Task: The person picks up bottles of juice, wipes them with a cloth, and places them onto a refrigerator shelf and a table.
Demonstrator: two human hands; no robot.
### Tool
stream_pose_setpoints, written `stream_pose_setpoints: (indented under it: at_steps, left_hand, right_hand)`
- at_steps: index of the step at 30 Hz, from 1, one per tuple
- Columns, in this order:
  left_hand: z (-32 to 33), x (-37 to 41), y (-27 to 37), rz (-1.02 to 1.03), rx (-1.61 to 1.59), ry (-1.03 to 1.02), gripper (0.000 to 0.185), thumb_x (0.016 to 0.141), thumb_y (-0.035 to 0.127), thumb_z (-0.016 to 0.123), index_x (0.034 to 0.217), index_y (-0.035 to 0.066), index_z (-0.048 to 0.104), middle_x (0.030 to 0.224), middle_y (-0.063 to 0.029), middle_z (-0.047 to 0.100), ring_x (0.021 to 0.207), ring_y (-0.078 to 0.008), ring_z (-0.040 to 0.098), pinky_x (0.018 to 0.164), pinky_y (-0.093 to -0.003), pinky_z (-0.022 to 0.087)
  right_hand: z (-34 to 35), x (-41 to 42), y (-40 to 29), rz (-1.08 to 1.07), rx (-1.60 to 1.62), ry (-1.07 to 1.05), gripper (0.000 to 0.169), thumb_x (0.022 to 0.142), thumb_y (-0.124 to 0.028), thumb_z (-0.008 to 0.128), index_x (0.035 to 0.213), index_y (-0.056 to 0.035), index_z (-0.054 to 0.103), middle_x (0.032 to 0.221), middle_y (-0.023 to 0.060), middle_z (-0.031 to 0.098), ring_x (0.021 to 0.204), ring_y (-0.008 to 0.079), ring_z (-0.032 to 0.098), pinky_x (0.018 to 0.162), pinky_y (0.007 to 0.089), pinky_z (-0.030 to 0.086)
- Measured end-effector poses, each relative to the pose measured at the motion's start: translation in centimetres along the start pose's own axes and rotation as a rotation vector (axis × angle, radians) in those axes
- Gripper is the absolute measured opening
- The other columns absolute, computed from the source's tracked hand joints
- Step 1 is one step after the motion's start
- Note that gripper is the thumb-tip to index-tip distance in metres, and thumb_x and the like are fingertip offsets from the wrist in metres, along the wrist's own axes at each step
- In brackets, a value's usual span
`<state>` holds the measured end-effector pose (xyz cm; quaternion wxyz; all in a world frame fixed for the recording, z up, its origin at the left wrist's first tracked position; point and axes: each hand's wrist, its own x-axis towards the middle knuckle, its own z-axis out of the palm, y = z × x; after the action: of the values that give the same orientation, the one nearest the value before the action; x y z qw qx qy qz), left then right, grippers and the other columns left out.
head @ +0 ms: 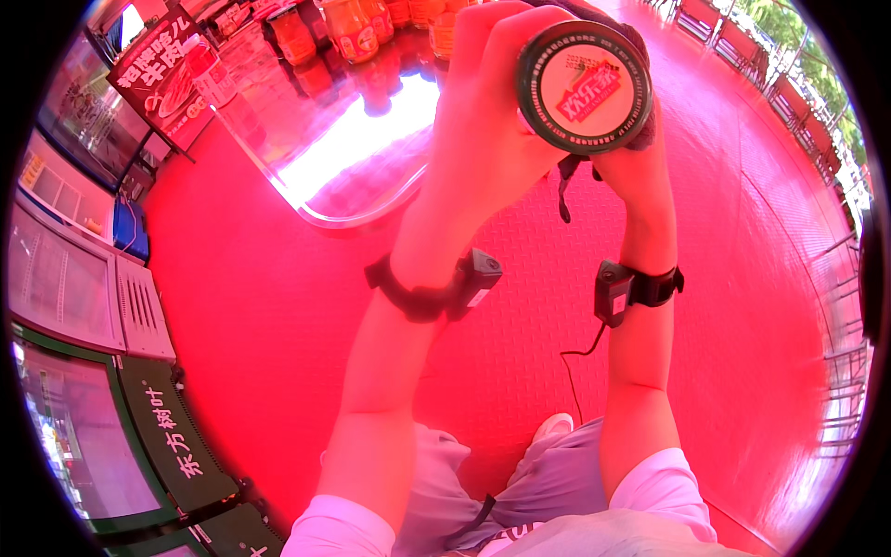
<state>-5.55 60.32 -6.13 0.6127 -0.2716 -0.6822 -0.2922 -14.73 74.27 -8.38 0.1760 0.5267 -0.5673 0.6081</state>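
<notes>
Raised at the top of the view is a jar with a dark-rimmed, printed lid [585, 89], its top facing me. My left hand [484, 97] grips it from the left side. A dark cloth [644, 129] wraps the jar's far right side, and a dark strip of it hangs below. My right hand [619, 170] holds the cloth against the jar; its fingers are mostly hidden behind the lid and cloth. Left of the hands, several filled glass jars [351, 31] stand on a glossy table [261, 150].
A clear plastic bottle [209, 73] stands near the table's left edge, by a printed sign [156, 69]. Display fridges [66, 271] line the left side. Red chairs [786, 101] stand at the far right. The floor [515, 334] is red and textured. Each wrist wears a strapped device; one trails a cable.
</notes>
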Motion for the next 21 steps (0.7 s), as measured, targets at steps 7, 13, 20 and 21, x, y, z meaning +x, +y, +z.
stream_pose_setpoints:
  at_steps: [7,13,20,21]
  left_hand:
    - [-0.3,0.1,0.2,-0.050,-0.021,-0.007,0.063,0.063,0.010,0.086,0.118,0.005,0.057,0.115,-0.0143,0.053,0.106,-0.0306,0.056,0.089,-0.0388,0.048]
    - [0.1,-0.4,0.4,-0.127,-0.073,-0.009,0.063,0.063,0.010,0.086,0.119,0.005,0.056,0.115,-0.0142,0.053,0.106,-0.0303,0.056,0.089,-0.0388,0.048]
    - [-0.6,-0.3,0.4,-0.205,-0.066,-0.013,0.063,0.064,0.010,0.086,0.119,0.005,0.056,0.115,-0.0141,0.053,0.106,-0.0300,0.056,0.089,-0.0388,0.048]
    - [-0.4,-0.3,0.4,-0.209,-0.072,-0.011,0.063,0.064,0.010,0.086,0.119,0.005,0.056,0.115,-0.0141,0.053,0.106,-0.0300,0.056,0.089,-0.0388,0.048]
  right_hand:
    - [-2.9,1.6,-5.8,0.277,-0.096,-0.003,0.031,0.088,-0.013,0.064,0.116,0.0008,0.064,0.116,0.0072,0.062,0.070,0.0076,0.063,0.051,0.0186,0.045]
    - [-3.1,2.3,-6.6,-0.172,-0.070,0.463,0.014,0.089,0.000,0.063,0.101,0.0067,0.067,0.101,0.0099,0.067,0.082,0.0112,0.065,0.071,0.0196,0.050]
    - [1.7,0.4,-10.8,-0.138,-0.384,0.242,0.023,0.078,0.002,0.069,0.100,0.0017,0.067,0.098,0.0103,0.070,0.091,0.0197,0.066,0.092,0.0292,0.046]
    - [1.8,1.0,-10.7,-0.280,-0.445,0.148,0.023,0.077,-0.002,0.069,0.100,0.0006,0.067,0.094,0.0096,0.069,0.090,0.0202,0.066,0.090,0.0296,0.047]
